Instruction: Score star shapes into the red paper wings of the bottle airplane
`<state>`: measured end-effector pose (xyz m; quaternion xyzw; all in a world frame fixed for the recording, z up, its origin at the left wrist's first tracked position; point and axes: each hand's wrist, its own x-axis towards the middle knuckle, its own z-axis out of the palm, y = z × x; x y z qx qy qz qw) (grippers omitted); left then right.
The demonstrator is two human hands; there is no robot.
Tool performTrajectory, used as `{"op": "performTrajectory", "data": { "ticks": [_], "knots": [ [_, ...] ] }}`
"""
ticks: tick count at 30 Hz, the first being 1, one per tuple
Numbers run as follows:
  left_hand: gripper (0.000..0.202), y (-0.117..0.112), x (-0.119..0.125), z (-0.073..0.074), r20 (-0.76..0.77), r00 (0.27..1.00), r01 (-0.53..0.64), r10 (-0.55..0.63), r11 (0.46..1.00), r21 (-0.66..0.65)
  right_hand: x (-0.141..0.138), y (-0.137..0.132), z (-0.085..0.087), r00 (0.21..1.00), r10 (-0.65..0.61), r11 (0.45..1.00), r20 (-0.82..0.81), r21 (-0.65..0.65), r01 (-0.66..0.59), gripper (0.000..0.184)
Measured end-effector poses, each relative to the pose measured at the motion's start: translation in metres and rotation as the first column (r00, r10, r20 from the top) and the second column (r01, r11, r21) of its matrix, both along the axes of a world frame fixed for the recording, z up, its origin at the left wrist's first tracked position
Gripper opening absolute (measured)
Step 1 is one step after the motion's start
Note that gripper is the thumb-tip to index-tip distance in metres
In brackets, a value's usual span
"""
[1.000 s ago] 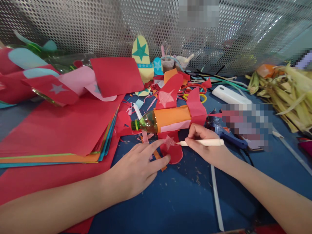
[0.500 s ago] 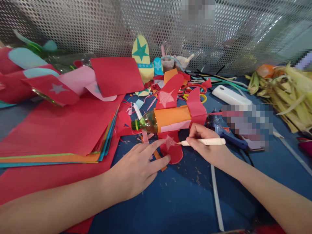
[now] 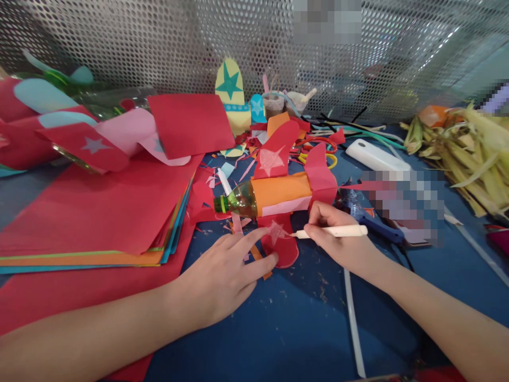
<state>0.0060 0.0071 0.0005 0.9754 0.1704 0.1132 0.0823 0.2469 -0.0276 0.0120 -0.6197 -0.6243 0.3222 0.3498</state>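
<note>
A green plastic bottle [image 3: 243,199] lies on its side, wrapped in orange paper [image 3: 282,190] with a pink strip, its capped neck to the left. Red paper wings stick out on both sides, each bearing a pale star; the far wing [image 3: 292,135] points away from me. On the near wing [image 3: 287,255] rest the spread fingertips of my left hand [image 3: 222,276], beside the star. My right hand [image 3: 338,236] pinches a white marker pen [image 3: 345,231], its tip at the right side of that star. Red paper [image 3: 321,175] covers the bottle's base end.
Left is a stack of coloured paper [image 3: 99,212]. Behind the bottle lie paper scraps, yellow-handled scissors [image 3: 332,161] and a yellow paper piece with a star [image 3: 229,85]. On the right are a blue glue gun [image 3: 376,225], a white device [image 3: 377,158] and dried husks [image 3: 469,154].
Almost nothing differs. The pen tip has shifted very slightly at the star's edge; both hands and the bottle keep their places.
</note>
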Motion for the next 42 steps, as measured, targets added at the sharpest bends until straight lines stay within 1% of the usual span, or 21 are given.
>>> {"op": "performTrajectory", "data": {
  "ticks": [19,24,28,32,38,42],
  "knots": [
    [0.042,-0.0007,0.0003,0.0007,0.0,1.0,-0.001,0.001,1.0,0.008,-0.0004,-0.0012,0.0021,1.0,0.004,1.0,0.01,0.002,-0.004,0.016],
    [0.042,-0.0002,-0.0001,0.0011,-0.001,1.0,-0.003,0.003,1.0,0.014,0.0007,-0.0015,0.0004,1.0,0.002,1.0,-0.013,0.005,-0.002,0.017],
    [0.042,0.0003,0.0004,0.0013,0.008,1.0,-0.004,0.004,1.0,0.008,0.0007,-0.0016,-0.0018,0.998,0.03,0.999,-0.052,-0.007,-0.031,0.017],
    [0.042,0.0008,0.0007,0.0016,-0.008,1.0,-0.014,0.014,1.0,0.002,0.0001,-0.0016,-0.0025,0.999,0.042,0.999,-0.03,-0.01,-0.042,0.019],
    [0.041,0.0002,0.0003,0.0017,0.003,1.0,0.004,-0.004,1.0,-0.005,0.0003,-0.0021,-0.0015,0.999,0.048,0.999,-0.023,-0.023,-0.048,0.02],
    [0.042,-0.0007,0.0001,0.0019,-0.002,1.0,-0.001,0.001,1.0,-0.009,0.0009,-0.0018,-0.0027,0.999,0.046,0.999,-0.01,-0.008,-0.046,0.02]
  ]
}}
